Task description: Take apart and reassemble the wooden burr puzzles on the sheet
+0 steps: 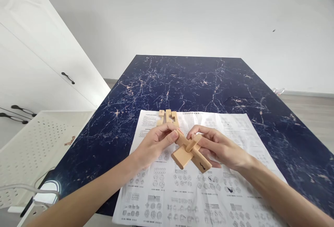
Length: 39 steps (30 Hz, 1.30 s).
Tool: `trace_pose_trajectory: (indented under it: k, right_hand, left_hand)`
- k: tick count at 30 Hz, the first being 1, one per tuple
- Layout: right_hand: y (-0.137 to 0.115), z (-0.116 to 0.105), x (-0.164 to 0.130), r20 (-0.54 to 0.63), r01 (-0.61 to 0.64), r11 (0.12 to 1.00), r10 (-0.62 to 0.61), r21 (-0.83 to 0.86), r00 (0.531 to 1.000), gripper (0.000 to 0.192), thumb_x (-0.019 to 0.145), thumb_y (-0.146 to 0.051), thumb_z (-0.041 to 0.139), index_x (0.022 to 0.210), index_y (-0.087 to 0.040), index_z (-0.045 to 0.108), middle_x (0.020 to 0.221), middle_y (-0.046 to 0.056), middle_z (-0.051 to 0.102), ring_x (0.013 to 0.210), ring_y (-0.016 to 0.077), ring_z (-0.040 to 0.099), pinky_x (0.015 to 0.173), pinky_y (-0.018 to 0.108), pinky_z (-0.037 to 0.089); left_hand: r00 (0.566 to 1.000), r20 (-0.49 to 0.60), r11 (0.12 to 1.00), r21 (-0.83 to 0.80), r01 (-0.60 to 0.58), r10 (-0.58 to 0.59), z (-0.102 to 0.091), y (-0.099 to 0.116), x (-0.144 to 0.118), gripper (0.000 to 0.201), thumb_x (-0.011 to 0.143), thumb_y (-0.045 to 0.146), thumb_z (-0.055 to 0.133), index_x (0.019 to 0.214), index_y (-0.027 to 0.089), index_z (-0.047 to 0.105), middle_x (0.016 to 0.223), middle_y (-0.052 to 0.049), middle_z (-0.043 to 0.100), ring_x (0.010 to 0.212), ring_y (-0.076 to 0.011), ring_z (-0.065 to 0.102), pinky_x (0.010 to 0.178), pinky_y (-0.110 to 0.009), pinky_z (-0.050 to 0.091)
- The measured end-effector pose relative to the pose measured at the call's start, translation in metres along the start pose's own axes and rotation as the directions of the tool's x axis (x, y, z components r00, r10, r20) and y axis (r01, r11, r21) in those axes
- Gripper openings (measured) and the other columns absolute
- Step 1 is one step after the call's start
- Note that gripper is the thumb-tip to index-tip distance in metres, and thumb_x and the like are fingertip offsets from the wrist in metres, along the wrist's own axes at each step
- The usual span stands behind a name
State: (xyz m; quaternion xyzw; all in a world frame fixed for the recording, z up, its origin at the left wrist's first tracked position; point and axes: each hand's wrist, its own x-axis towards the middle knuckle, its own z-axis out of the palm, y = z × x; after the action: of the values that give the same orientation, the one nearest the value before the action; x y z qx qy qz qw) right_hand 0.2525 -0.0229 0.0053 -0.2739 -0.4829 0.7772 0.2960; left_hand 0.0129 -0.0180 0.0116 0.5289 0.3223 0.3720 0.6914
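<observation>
**Wooden cross puzzle held over the instruction sheet**

Wooden bars, three that can be counted, are locked into one crossed puzzle (191, 152), which both hands hold just above the near middle of the table (198, 81). The left hand (156, 142) is closed on the puzzle's far left arm, thumb on top and fingers curled behind it. The right hand (219, 147) is closed on the puzzle from the right side, fingers along the upper bar and thumb below. One lower bar end, towards the near edge, carries a dark squiggle mark.

One printed instruction sheet (198, 192) lies flat under the hands, reaching from the table's near edge towards its middle and covered in rows of small diagrams. At the sheet's far left corner lie loose notched wooden pieces (168, 117), close together; they look like three, though the exact count is hard to tell.

Dark blue marble pattern covers the tabletop. Left of the table stands one white perforated tray (31, 143), holding a single small wooden piece (70, 140) near its right edge. Beyond it, white cabinet doors (39, 63) carry dark handles.
</observation>
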Motion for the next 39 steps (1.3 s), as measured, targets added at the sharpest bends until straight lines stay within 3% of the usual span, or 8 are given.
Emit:
trace_pose_trajectory:
  k: [7,11,13,18,23,27,35,39]
  right_hand:
    - [0.001,-0.001,0.000,-0.082,0.044,0.999,-0.041,0.026,0.996,0.029,0.106,-0.050,0.067,0.103,-0.021,0.066,0.056,-0.011,0.040,0.040,0.0061,0.027,0.038,0.020,0.028]
    - [-0.006,-0.006,0.001,-0.306,0.148,0.989,-0.131,0.032,0.943,0.031,0.101,-0.050,0.073,0.089,-0.021,0.066,0.051,-0.010,0.039,0.037,0.0065,0.027,0.035,0.021,0.025]
    - [-0.010,-0.012,0.002,-0.495,0.227,0.974,-0.200,-0.005,0.845,0.032,0.097,-0.048,0.076,0.082,-0.022,0.064,0.051,-0.010,0.039,0.037,0.0070,0.027,0.034,0.021,0.024]
    - [-0.017,-0.034,0.003,-0.826,0.321,0.916,-0.367,-0.240,0.429,0.022,0.089,-0.038,0.081,0.083,-0.022,0.068,0.054,-0.010,0.039,0.044,0.0080,0.028,0.037,0.020,0.031]
    - [-0.018,-0.057,0.000,-0.879,0.242,0.911,-0.395,-0.335,0.269,0.023,0.084,-0.032,0.082,0.076,-0.022,0.064,0.060,-0.007,0.050,0.045,0.0084,0.035,0.038,0.023,0.033]
    - [-0.017,-0.068,-0.002,-0.864,0.148,0.899,-0.438,-0.413,0.248,0.027,0.086,-0.037,0.082,0.074,-0.021,0.064,0.060,-0.005,0.055,0.042,0.0077,0.037,0.037,0.024,0.031]
    - [-0.011,-0.065,0.001,-0.794,-0.068,0.843,-0.472,-0.534,0.382,0.046,0.099,-0.064,0.065,0.100,-0.020,0.078,0.072,0.003,0.075,0.038,0.0104,0.049,0.038,0.025,0.040]
    - [-0.015,-0.065,-0.004,-0.760,-0.208,0.744,-0.556,-0.635,0.336,0.045,0.102,-0.060,0.060,0.090,-0.021,0.077,0.070,0.003,0.076,0.043,0.0132,0.055,0.046,0.027,0.046]
  left_hand:
    - [0.998,-0.060,0.998,0.055,0.005,-0.002,-0.002,-0.002,0.003,0.044,0.097,0.063,0.074,0.097,0.019,0.074,0.096,-0.006,0.070,0.090,-0.0199,0.065,0.084,-0.033,0.053]
    - [0.994,-0.082,0.994,0.087,-0.059,0.066,-0.003,0.004,0.001,0.040,0.105,0.053,0.067,0.128,0.021,0.071,0.128,-0.011,0.074,0.121,-0.0271,0.069,0.110,-0.044,0.052]
    - [0.988,-0.094,0.980,0.171,-0.102,0.119,-0.002,0.008,-0.001,0.035,0.109,0.047,0.062,0.135,0.023,0.068,0.138,-0.011,0.071,0.130,-0.0284,0.067,0.115,-0.047,0.051]
    - [0.910,-0.155,0.758,0.616,-0.215,0.384,0.000,0.007,-0.005,0.016,0.109,0.032,0.058,0.122,0.026,0.067,0.124,-0.007,0.072,0.116,-0.0246,0.068,0.107,-0.046,0.053]
    - [0.843,-0.176,0.587,0.787,-0.189,0.508,-0.008,-0.001,0.000,0.016,0.107,0.023,0.057,0.122,0.025,0.063,0.127,-0.007,0.067,0.115,-0.0230,0.063,0.102,-0.043,0.054]
    - [0.833,-0.185,0.569,0.803,-0.177,0.521,-0.014,-0.001,0.005,0.015,0.107,0.022,0.056,0.121,0.024,0.062,0.125,-0.008,0.065,0.116,-0.0230,0.063,0.091,-0.037,0.058]
    - [0.823,-0.142,0.511,0.837,-0.197,0.550,-0.020,-0.002,0.008,0.015,0.105,0.017,0.056,0.118,0.024,0.061,0.122,-0.007,0.066,0.114,-0.0220,0.064,0.099,-0.040,0.057]
    - [0.815,-0.073,0.403,0.892,-0.204,0.574,-0.023,-0.004,0.009,0.017,0.105,0.016,0.057,0.120,0.023,0.059,0.124,-0.008,0.064,0.121,-0.0240,0.062,0.108,-0.045,0.052]
